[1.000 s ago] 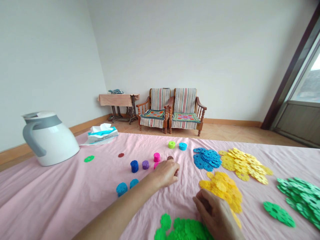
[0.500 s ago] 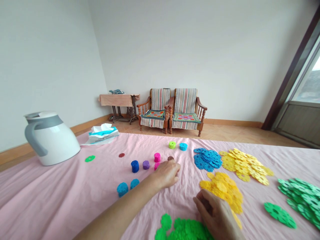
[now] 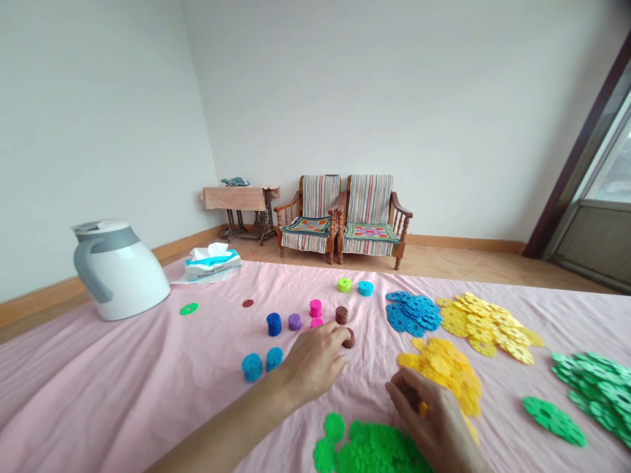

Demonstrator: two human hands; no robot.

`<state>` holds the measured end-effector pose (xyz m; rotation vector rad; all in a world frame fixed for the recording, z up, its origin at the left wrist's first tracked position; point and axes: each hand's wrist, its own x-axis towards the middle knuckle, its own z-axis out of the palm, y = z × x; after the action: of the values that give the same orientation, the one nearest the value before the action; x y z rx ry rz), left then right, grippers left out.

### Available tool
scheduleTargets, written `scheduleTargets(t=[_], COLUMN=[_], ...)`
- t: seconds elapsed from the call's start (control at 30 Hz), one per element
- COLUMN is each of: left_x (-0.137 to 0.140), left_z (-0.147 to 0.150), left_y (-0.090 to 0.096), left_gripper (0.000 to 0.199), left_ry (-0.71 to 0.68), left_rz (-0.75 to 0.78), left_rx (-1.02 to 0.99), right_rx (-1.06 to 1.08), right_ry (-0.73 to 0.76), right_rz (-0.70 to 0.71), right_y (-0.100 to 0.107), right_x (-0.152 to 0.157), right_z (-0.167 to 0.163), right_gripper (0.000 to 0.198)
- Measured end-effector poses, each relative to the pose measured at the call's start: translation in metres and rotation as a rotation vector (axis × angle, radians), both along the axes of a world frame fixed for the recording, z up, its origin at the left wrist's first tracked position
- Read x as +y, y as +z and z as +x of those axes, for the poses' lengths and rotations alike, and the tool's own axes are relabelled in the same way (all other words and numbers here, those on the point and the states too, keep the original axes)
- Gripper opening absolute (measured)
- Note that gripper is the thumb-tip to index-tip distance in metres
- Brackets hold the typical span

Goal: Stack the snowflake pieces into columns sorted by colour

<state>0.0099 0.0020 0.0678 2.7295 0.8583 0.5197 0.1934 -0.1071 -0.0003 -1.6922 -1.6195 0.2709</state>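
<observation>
My left hand (image 3: 315, 360) reaches over the pink cloth, thumb apart from the fingers, its fingertips at the edge of a short stack of brown snowflake discs (image 3: 350, 339). Another brown stack (image 3: 341, 315) stands just behind. Left of the hand are two pink stacks (image 3: 315, 307), the nearer one partly hidden, a purple stack (image 3: 294, 321), a dark blue stack (image 3: 274, 324) and two light blue stacks (image 3: 252, 367). My right hand (image 3: 434, 410) is curled, thumb near fingers, between the orange-yellow disc pile (image 3: 451, 371) and the bright green pile (image 3: 377, 448); its grip is hidden.
A blue pile (image 3: 413, 314), a yellow pile (image 3: 486, 322) and a green pile (image 3: 599, 391) lie to the right. Lime (image 3: 344, 285) and light blue (image 3: 365, 288) stacks stand at the back. A white jug (image 3: 123, 276) and tissue pack (image 3: 211, 261) are at left.
My left hand has drawn back toward me and its thumb has spread. Two brown stacks now show fully or nearly so. The right hand stays curled in about the same place.
</observation>
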Motion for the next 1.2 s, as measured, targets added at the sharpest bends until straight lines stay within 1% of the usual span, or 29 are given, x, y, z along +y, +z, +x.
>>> scheduleTargets(t=[0.03, 0.1, 0.17, 0.23, 0.33, 0.43, 0.53, 0.6, 0.67, 0.7, 0.73, 0.8, 0.87, 0.97, 1.07, 1.13, 1.2], left_x=[-0.008, -0.024, -0.039, -0.050, -0.060, -0.062, -0.058, -0.050, -0.039, -0.033, -0.026, -0.014, -0.004, 0.003, 0.004, 0.003, 0.000], left_z=[-0.006, -0.017, -0.028, -0.035, -0.039, -0.037, -0.034, -0.030, -0.023, -0.018, -0.013, -0.002, 0.009, 0.018, 0.019, 0.018, 0.016], left_y=[-0.001, -0.006, -0.011, -0.016, -0.021, -0.024, -0.030, -0.035, -0.041, -0.044, -0.047, -0.054, -0.060, -0.070, -0.077, -0.078, -0.077], left_gripper=[0.021, 0.018, 0.019, 0.024, 0.028, 0.029, 0.035, 0.042, 0.053, 0.056, 0.057, 0.062, 0.069, 0.073, 0.074, 0.076, 0.081], left_ry=[0.004, 0.055, 0.059, 0.052, 0.041, 0.014, 0.035, 0.089, 0.146, 0.185, 0.222, 0.292, 0.329, 0.339, 0.301, 0.284, 0.279], left_rz=[-0.014, -0.054, -0.091, -0.121, -0.164, -0.208, -0.235, -0.230, -0.241, -0.257, -0.301, -0.447, -0.581, -0.674, -0.660, -0.606, -0.525], left_rx=[-0.014, 0.000, 0.037, 0.053, 0.025, -0.032, -0.153, -0.279, -0.407, -0.476, -0.529, -0.618, -0.676, -0.739, -0.752, -0.726, -0.654], right_rx=[-0.018, -0.055, -0.090, -0.115, -0.131, -0.116, -0.074, -0.062, -0.082, -0.096, -0.107, -0.119, -0.123, -0.122, -0.116, -0.133, -0.172], right_ry=[0.025, 0.101, 0.184, 0.231, 0.236, 0.195, 0.108, 0.051, 0.008, -0.011, -0.038, -0.098, -0.145, -0.157, -0.158, -0.168, -0.170], right_rz=[-0.018, -0.047, -0.052, -0.043, -0.019, 0.057, 0.124, 0.161, 0.162, 0.142, 0.115, 0.051, 0.000, -0.034, -0.048, -0.045, -0.032], right_y=[0.004, 0.013, 0.021, 0.023, 0.016, 0.005, 0.000, 0.000, 0.001, 0.001, 0.000, -0.003, -0.008, -0.017, -0.024, -0.027, -0.028], right_x=[-0.001, -0.004, -0.009, -0.014, -0.016, -0.010, 0.006, 0.019, 0.033, 0.040, 0.046, 0.056, 0.063, 0.068, 0.069, 0.069, 0.067], right_z=[0.000, -0.002, -0.004, -0.006, -0.009, -0.011, -0.013, -0.015, -0.017, -0.019, -0.021, -0.024, -0.025, -0.025, -0.026, -0.028, -0.031], right_gripper=[0.034, 0.030, 0.023, 0.018, 0.017, 0.020, 0.026, 0.035, 0.044, 0.047, 0.048, 0.048, 0.048, 0.050, 0.051, 0.050, 0.049])
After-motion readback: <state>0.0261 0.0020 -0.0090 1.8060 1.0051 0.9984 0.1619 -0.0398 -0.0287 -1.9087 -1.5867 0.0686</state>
